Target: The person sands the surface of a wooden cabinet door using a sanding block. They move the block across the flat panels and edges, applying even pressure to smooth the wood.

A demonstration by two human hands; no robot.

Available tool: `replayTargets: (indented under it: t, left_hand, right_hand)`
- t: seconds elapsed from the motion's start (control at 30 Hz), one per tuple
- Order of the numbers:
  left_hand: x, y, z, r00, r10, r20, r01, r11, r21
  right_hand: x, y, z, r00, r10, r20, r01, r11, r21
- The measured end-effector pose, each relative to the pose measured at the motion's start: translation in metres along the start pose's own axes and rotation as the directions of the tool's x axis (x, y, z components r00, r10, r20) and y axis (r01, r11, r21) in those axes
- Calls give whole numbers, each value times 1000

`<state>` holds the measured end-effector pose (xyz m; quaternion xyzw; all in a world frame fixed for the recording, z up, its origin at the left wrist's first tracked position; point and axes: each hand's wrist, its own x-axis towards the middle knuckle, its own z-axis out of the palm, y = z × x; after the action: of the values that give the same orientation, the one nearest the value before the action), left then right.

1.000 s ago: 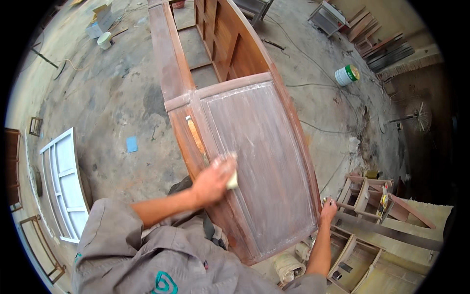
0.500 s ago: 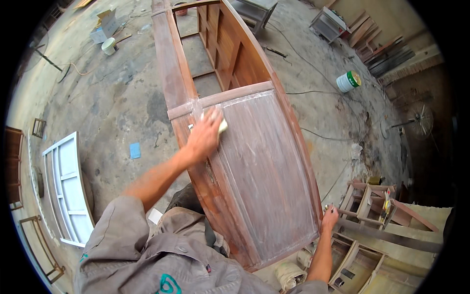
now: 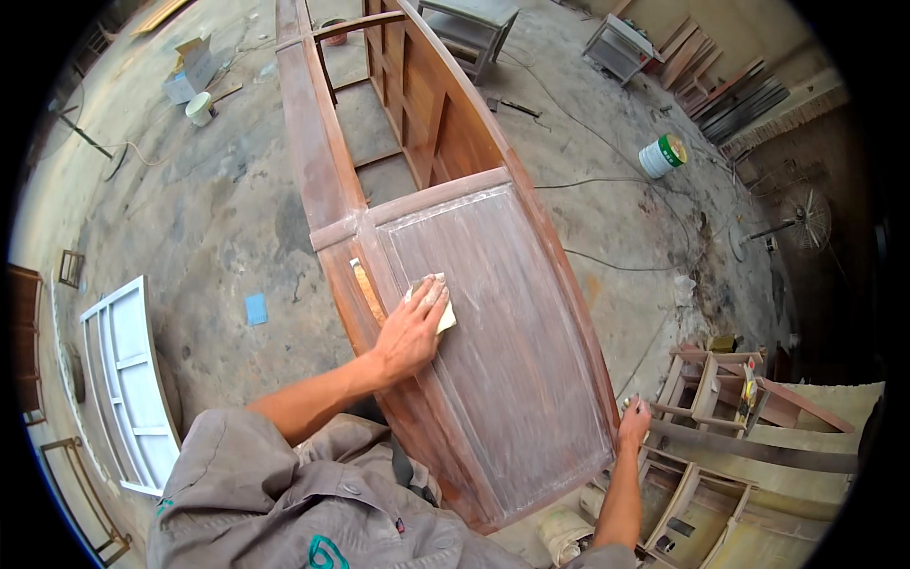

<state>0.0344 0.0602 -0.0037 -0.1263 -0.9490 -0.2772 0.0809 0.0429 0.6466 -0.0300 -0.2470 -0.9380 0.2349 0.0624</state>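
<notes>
My left hand [image 3: 414, 330] presses a pale yellow sanding pad [image 3: 447, 319] flat on the left side of a large wooden panel [image 3: 512, 351]. White dust streaks the panel and clings to my fingertips. Beside that hand, a narrow light-orange strip [image 3: 367, 289] shows in the frame rail. The panel belongs to a long reddish-brown cabinet [image 3: 327, 142], whose far part is an open frame with wood-panelled insides. At the near right corner, my right hand [image 3: 634, 423] is closed next to the cabinet's edge. Whatever its fingers hold is too small to name.
Bare wooden frames [image 3: 706, 484] crowd the near right. A white-and-green bucket [image 3: 662, 156] and a standing fan [image 3: 806, 223] are farther right, with cables [image 3: 607, 180] on the floor. To the left leans a white frame [image 3: 131, 379]; a blue sheet [image 3: 256, 308] lies near it.
My left hand has slid the sanding pad toward me along the panel's left side, uncovering the orange strip. My right hand stays at the near right corner.
</notes>
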Motion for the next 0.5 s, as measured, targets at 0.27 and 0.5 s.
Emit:
replayTargets:
  t: [0.27, 0.5]
  left_hand:
    - [19, 5, 8, 998, -2, -55, 4, 999, 35]
    - [73, -39, -6, 984, -162, -70, 164, 986, 17]
  right_hand:
    - [-2, -9, 5, 1000, 1, -15, 0, 998, 55]
    - [3, -11, 7, 1000, -13, 0, 13, 999, 50]
